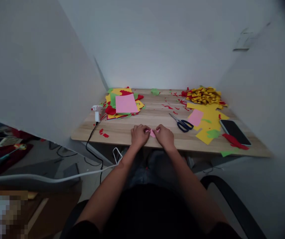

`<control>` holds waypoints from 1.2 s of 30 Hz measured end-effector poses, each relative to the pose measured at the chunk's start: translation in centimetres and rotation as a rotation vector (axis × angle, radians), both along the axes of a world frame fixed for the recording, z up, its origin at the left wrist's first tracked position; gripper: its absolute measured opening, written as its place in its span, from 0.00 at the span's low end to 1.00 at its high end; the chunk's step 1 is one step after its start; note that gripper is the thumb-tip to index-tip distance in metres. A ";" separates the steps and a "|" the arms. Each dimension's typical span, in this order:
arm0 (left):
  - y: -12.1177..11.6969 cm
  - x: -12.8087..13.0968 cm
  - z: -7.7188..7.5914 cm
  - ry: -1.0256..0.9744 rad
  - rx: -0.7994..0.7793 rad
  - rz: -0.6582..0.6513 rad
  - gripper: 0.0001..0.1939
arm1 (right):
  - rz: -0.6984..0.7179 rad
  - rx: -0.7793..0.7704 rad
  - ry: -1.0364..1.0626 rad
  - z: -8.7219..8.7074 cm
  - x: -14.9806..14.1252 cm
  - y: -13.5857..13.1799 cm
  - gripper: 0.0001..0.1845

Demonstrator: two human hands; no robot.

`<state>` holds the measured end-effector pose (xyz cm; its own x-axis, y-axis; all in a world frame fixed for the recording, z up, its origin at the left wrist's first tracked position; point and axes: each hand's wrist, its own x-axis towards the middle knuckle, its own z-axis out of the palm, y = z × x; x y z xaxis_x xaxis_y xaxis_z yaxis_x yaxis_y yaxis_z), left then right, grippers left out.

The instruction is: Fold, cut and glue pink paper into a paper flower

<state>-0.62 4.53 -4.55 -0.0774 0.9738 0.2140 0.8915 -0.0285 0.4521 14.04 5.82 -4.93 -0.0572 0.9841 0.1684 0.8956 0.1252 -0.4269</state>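
A small piece of pink paper [152, 133] lies between my two hands near the front edge of the desk. My left hand [140, 135] pinches its left side with thumb and fingers. From the other side my right hand [164, 134] grips it the same way. The fingers cover most of the piece, so its full shape is hidden. To the right of my right hand rest dark-handled scissors [184, 125], blades pointing up and left. Beyond them a pink paper rectangle [195, 118] lies on yellow sheets [209, 116].
At the back left, a pink sheet [126, 104] tops a pile of coloured paper. Folded yellow pieces [204, 96] are heaped at the back right. A phone [234, 132] lies under a red scrap [235, 141]. A white charger [97, 116] with a black cable sits left on the wooden desk [122, 131].
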 end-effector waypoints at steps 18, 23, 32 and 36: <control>-0.1 0.0 -0.3 0.027 0.023 0.008 0.08 | -0.160 0.002 0.004 -0.7 4.1 0.0 0.09; -0.2 0.0 -0.5 0.039 0.035 -0.001 0.09 | -0.159 0.018 0.025 -1.0 3.7 -0.2 0.09; -0.3 0.0 -0.4 0.042 0.022 -0.006 0.10 | -0.132 0.007 0.041 -0.9 3.8 -0.1 0.08; -0.3 0.0 -0.5 0.042 0.018 0.001 0.11 | -0.111 0.016 0.017 -0.9 3.8 -0.3 0.10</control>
